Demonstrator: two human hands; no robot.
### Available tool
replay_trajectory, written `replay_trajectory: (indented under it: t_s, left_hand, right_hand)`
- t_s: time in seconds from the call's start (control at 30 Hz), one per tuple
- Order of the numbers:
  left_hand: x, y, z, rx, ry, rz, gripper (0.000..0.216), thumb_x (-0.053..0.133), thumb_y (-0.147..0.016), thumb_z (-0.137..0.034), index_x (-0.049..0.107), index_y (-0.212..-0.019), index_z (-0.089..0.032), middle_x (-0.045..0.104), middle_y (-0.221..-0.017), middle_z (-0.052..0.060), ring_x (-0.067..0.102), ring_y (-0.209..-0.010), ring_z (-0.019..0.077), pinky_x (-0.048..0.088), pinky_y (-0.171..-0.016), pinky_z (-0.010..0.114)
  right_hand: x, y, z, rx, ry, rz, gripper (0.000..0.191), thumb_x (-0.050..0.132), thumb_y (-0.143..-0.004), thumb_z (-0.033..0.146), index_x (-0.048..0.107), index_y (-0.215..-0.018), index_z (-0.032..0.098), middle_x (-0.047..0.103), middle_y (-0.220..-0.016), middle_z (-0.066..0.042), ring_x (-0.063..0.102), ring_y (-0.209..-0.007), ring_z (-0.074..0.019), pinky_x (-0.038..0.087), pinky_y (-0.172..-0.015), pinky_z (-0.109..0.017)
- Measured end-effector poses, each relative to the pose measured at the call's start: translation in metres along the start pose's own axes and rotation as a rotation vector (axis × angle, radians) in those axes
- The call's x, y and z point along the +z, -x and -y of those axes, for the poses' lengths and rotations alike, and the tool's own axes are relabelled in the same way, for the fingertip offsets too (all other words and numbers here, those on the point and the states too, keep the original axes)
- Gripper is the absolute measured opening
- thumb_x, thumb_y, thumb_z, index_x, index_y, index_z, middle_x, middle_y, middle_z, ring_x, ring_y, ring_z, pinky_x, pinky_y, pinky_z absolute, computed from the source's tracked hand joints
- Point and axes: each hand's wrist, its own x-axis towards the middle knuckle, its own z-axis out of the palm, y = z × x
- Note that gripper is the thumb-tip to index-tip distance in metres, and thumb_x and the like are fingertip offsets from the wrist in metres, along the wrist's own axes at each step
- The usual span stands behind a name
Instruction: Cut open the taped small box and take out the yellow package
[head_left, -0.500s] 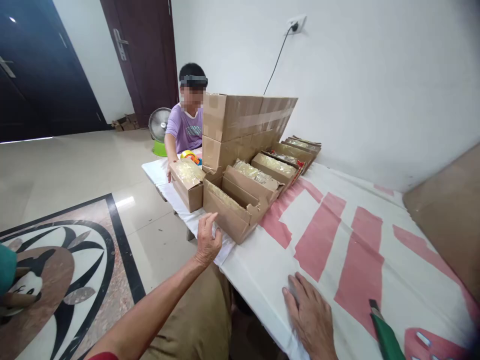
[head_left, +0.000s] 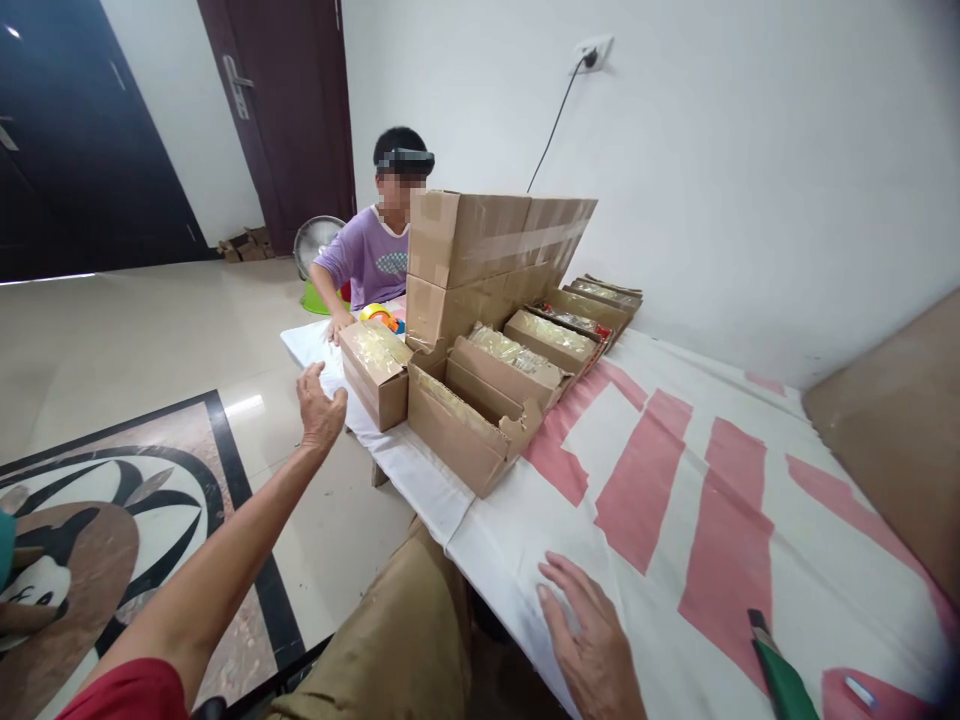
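Head view: the left hand is out past the near edge of the table, just beside the taped carton, its fingers spread and curved, thumb well apart, holding nothing. The carton stands at the table's left end, top closed under shiny tape, one end toward the wearer. A visible gap suggests no contact yet. The right hand is low over the cloth near the wearer, fingers loosely parted and bare of any object; whether it rests there or hovers, cannot tell. A co-worker sits across, one hand near the carton's far end; contact there is unclear. Directly right of the taped carton stands an open carton, walls up, rim ragged, with more cartons in a row behind it and a stack of sealed cartons alongside. A tape dispenser shows behind the taped carton; a green-handled tool lies well off to the right. Judgement: handling of the closed carton, at the reaching stage. Any grip from here would call for bringing the left fingers inward against its side, clear of the co-worker's hand.
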Motion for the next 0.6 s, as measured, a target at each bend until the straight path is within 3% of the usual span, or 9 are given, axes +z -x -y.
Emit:
replay_trajectory:
  t_s: [0.17,0.33,0.6]
  left_hand:
    - [0.012,-0.040,0.023,-0.123,0.030,0.023,0.059,0.065,-0.074,-0.024,0.053,-0.132,-0.016,0.051,-0.139,0.017,0.047,-0.136,0.0334,0.038,-0.117,0.049]
    - [0.037,-0.081,0.034,-0.208,0.086,0.065,0.064,0.067,-0.075,-0.034,0.052,-0.134,-0.015,0.050,-0.143,0.018,0.050,-0.132,0.0333,0.039,-0.115,0.048]
    - [0.059,-0.100,0.042,-0.254,0.223,0.098,0.060,0.066,-0.076,-0.044,0.053,-0.129,-0.018,0.055,-0.136,0.013,0.050,-0.130,0.0312,0.039,-0.115,0.047]
  right_hand:
    - [0.034,-0.024,0.059,0.049,-0.274,0.174,0.028,0.054,-0.097,0.030,0.075,-0.114,0.023,0.076,-0.119,-0.010,0.073,-0.110,-0.0251,0.061,-0.096,-0.040]
    - [0.079,-0.077,0.112,0.080,-0.480,0.349,0.042,0.053,-0.092,0.022,0.066,-0.131,0.021,0.068,-0.136,-0.011,0.065,-0.126,-0.0255,0.056,-0.105,-0.043]
    - [0.133,-0.129,0.140,0.159,-0.597,0.439,0.053,0.056,-0.086,0.019,0.058,-0.139,0.019,0.066,-0.138,-0.012,0.061,-0.129,-0.0254,0.050,-0.110,-0.043]
